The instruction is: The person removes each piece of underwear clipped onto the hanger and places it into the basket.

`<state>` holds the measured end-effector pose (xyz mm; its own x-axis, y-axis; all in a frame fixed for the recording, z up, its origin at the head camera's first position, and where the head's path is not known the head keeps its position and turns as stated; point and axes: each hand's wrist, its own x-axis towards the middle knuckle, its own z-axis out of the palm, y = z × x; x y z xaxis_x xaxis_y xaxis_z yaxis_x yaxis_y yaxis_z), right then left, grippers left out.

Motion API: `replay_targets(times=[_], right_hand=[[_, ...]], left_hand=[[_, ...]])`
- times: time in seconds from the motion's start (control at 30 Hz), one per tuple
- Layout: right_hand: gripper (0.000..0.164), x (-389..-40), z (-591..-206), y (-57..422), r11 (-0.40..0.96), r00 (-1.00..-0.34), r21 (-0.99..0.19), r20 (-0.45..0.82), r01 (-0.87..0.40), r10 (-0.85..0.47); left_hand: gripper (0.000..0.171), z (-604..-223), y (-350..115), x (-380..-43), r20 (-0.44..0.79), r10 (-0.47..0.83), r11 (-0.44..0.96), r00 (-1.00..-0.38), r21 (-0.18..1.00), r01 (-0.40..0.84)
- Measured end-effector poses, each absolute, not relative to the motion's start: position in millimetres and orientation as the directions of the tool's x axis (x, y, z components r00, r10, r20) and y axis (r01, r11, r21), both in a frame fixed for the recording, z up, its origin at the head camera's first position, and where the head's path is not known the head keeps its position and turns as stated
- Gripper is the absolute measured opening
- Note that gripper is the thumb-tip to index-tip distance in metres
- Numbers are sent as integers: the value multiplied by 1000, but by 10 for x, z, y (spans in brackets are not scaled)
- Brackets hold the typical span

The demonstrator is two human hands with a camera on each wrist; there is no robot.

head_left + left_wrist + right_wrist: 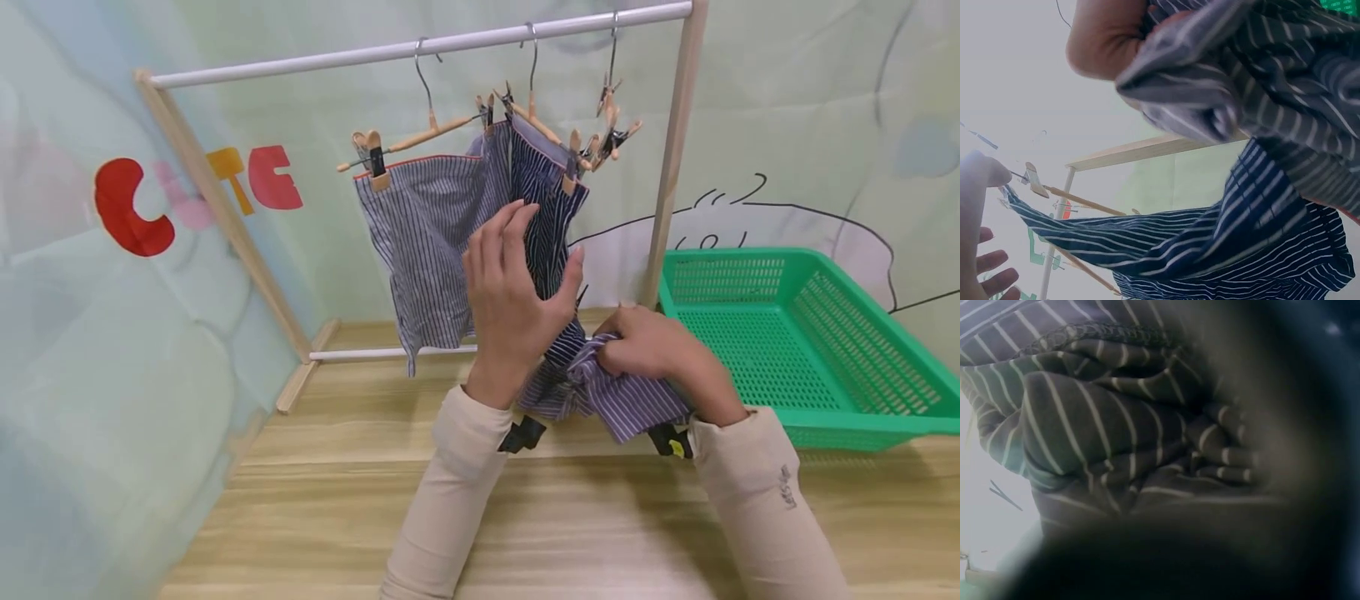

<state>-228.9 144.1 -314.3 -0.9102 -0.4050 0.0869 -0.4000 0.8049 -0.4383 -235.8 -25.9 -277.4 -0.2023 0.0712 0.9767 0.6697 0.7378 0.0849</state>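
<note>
My right hand grips a bunched purple-grey striped cloth garment, low in front of the rack's right post. In the right wrist view the folds of this striped garment fill most of the picture; the fingers are too dark to make out. My left hand is raised with fingers spread, holding nothing. It is nearest to a navy striped garment clipped on a wooden hanger. Left of that, a grey striped garment hangs from another clip hanger.
A wooden rack with a white rail stands on the wood-grain table. A third clip hanger with no garment hangs at the rail's right end. To the right sits a green plastic basket. Behind is a printed backdrop.
</note>
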Motion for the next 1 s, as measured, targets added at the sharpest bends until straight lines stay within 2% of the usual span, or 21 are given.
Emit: replay_targets(times=[0.57, 1.0], right_hand=[[15, -2201, -3028, 1554, 738, -874, -505, 75, -448, -479], [15, -2196, -3011, 1581, 725, -865, -534, 24, -435, -501]], left_hand=[[54, -2753, -288, -2370, 979, 84, 752, -188, 61, 656], [47, -2772, -308, -2378, 970, 71, 767, -233, 96, 634]])
